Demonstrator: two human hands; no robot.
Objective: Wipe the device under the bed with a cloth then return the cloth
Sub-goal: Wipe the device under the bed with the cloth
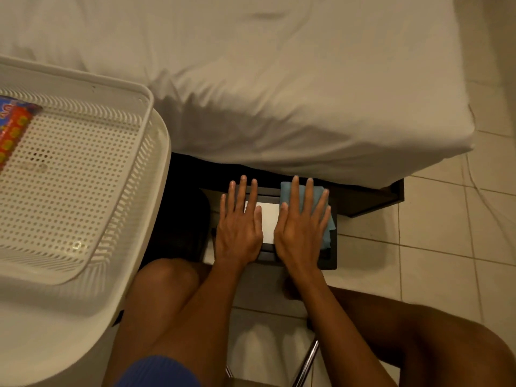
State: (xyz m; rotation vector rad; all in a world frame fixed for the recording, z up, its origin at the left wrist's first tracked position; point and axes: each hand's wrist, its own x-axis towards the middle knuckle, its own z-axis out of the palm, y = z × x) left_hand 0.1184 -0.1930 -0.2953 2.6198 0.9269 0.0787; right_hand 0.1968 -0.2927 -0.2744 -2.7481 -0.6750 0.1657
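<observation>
Resting on tiled floor (432,219), device (268,219) at bed (279,93) edge.

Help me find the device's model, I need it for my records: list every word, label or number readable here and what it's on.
None can be read.
Colourful package in the white basket: lettering at the frame's edge, too blurred and cut off to read.
White panel on the dark device, between the left hand and right hand: no print visible.
</observation>
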